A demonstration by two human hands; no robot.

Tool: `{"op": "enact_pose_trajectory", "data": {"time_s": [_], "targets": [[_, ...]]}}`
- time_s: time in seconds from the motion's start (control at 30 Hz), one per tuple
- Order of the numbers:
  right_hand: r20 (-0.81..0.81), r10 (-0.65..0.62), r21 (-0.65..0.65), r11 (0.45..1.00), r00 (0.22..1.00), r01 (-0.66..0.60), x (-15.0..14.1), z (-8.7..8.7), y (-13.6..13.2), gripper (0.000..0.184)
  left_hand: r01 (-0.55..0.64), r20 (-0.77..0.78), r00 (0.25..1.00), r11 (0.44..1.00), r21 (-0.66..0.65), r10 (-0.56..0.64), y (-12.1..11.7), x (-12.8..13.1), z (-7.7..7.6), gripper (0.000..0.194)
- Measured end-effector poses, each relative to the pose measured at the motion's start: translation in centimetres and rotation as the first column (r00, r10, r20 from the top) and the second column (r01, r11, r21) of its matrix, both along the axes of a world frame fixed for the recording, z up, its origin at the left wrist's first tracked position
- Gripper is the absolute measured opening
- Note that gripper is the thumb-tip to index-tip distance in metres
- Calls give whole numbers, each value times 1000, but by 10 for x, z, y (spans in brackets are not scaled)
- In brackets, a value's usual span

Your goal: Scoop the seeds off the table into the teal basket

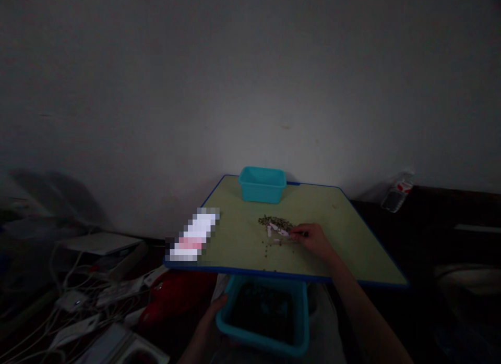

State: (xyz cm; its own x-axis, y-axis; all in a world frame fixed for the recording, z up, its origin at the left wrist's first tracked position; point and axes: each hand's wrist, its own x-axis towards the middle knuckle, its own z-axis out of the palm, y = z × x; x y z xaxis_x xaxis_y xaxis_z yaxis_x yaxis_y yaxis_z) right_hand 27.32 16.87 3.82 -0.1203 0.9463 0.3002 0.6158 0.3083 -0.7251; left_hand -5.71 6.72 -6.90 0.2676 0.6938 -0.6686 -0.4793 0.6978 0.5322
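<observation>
My right hand (313,240) is over the table, its fingers pinched together at the edge of a few small whitish pieces (273,227). What lies between the fingertips, if anything, is too small to make out. Just behind the whitish pieces is a loose pile of small dark grains (276,220), with several stray grains nearer the front edge. Below the table edge, my left hand (211,314) grips the left rim of a turquoise plastic basin (261,340) at my lap. Dark material covers much of the basin's inside.
A second turquoise basin (262,186) stands at the back of the blue-edged folding table (235,249). A blurred-out bright, flat object (193,236) lies at the left. Cables and power strips (121,291) crowd the floor left. A wall rises behind; a plastic packet (398,192) sits right.
</observation>
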Motion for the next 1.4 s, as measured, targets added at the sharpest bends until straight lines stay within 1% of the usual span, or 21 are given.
{"op": "enact_pose_trajectory", "data": {"time_s": [0.1, 0.27, 0.37, 0.43, 0.5, 0.6, 0.8, 0.87, 0.93, 1.0, 1.07, 1.23, 1.33, 1.4], "targets": [[-18, -25, 0, 1000, 1000, 25, 3, -2, 1, 16, 16, -21, 1000, 1000, -11, -17, 0, 1, 4, 81], [-22, -66, 30, 997, 998, 67, 6, -4, 3, 17, 53, 29, 998, 998, 36, -54, -1, 1, 4, 99], [-21, -71, 30, 997, 997, 71, 7, -3, 2, 17, 52, 53, 997, 997, 61, -55, -2, 1, 4, 103], [-14, -67, 23, 997, 998, 67, 7, -2, 2, 17, 41, 29, 999, 998, 52, -43, -3, 1, 6, 99], [-3, -65, 19, 998, 998, 65, 7, -2, 1, 17, 42, 6, 999, 998, 41, -42, -4, 2, 10, 92], [-8, -79, 14, 997, 997, 79, 7, -3, 1, 17, 43, 24, 999, 998, 44, -44, -4, 4, 14, 82], [-37, -94, -14, 995, 995, 94, 8, -4, 2, 17, 14, -34, 999, 999, 36, -13, -4, 7, 20, 75], [-50, -118, -10, 993, 992, 118, 10, -5, 4, 16, 6, -13, 1000, 999, 38, -6, -4, 7, 21, 75], [-52, -126, -4, 992, 991, 126, 10, -6, 5, 16, 15, 2, 1000, 999, 31, -15, -4, 6, 21, 80], [-42, -118, -4, 993, 992, 118, 10, -6, 4, 16, 32, 11, 999, 999, 38, -32, -4, 4, 19, 87], [-27, -104, -9, 995, 994, 104, 9, -5, 3, 16, 35, 20, 999, 999, 40, -36, -3, 2, 16, 90], [12, -53, -19, 998, 999, 54, 7, -2, 0, 17, 16, 30, 999, 999, 30, -17, -2, 2, 10, 87], [44, -28, -4, 1000, 999, 28, 7, -2, 1, 17, 20, 67, 997, 999, 50, -23, -4, 4, 12, 86], [65, -26, 9, 1000, 998, 25, 7, -3, 2, 18, 33, 47, 998, 998, 54, -36, -4, 4, 15, 83]]}}
